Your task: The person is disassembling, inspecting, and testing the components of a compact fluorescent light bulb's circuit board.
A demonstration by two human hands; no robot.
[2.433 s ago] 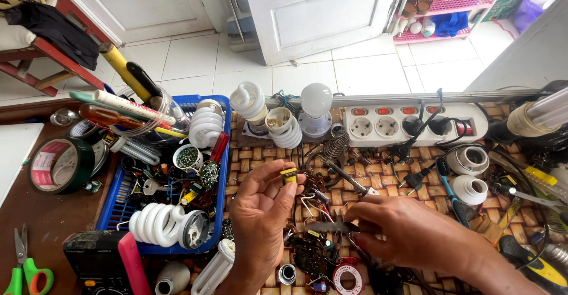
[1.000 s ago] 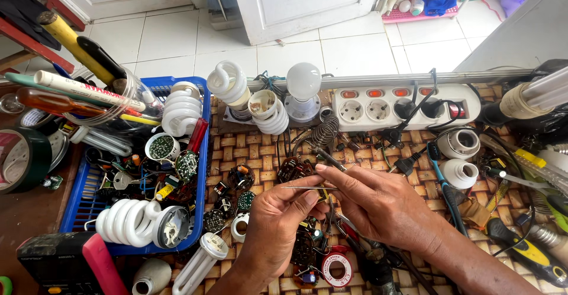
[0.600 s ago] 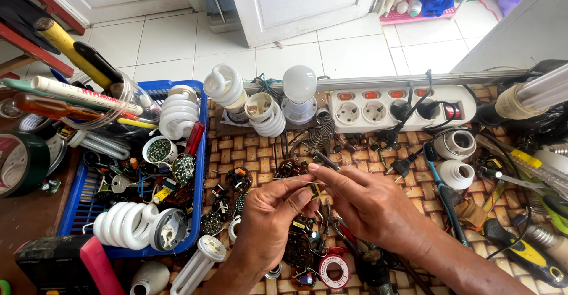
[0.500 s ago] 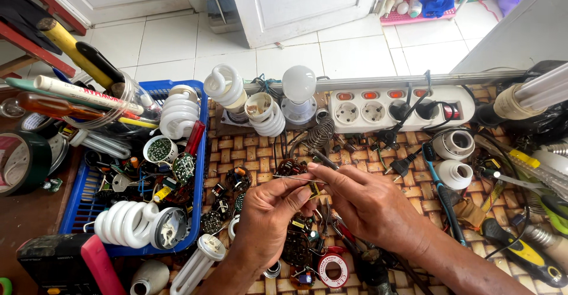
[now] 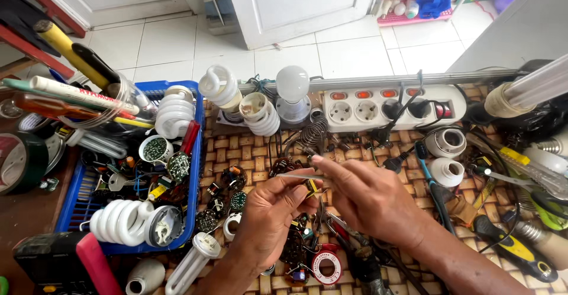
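Note:
My left hand pinches a small yellow and black electronic part between thumb and fingers above the woven mat. My right hand is close beside it, its fingertips gripping a thin metal tool that lies level and points left, with its near end touching the part. Under both hands lies a heap of small circuit boards and loose components, partly hidden by the hands.
A blue basket of spiral lamps and lamp parts stands at the left. A white power strip, a round bulb and lamp sockets lie behind. A solder spool, red-handled pliers and a yellow-black screwdriver lie nearby.
My hands have come together: the left brought the small part toward the right, which carried the thin metal tool up to it. They have held almost still for the last half second.

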